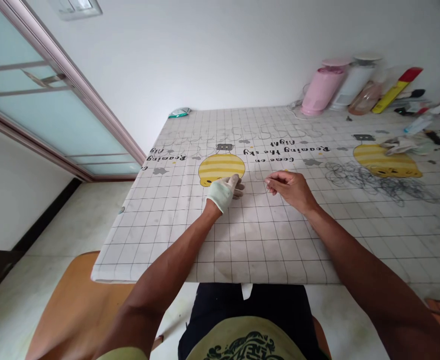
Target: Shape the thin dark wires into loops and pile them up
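- While the white knit glove with a pale green cuff covers the left hand down to the wrist, the right hand is bare, so I judge the pair to be half worn; one glove is on, and one is left off
- The left hand's fingers are bent, low over the tablecloth near its middle; whether they grip anything I cannot tell
- The right hand curls with thumb and fingertips drawn together, apart from the left; nothing shows between them, though I cannot tell for sure
- Gloves: two, it seems, with a crumpled whitish glove lying well to the right, partly over a print
- Under the hands, one white checked tablecloth bears two yellow striped bear-balloon prints and one tangle of dark scribbled lines
- At the back right: one pink cylindrical container, one white cylindrical container, one pinkish see-through bottle and one long yellow-and-red box; the smaller items beside them are too blurred to count
- At the far left corner: one small green-and-silver packet
- Beyond the table: one frosted-glass door with a pink frame and, at lower left, one orange-brown seat
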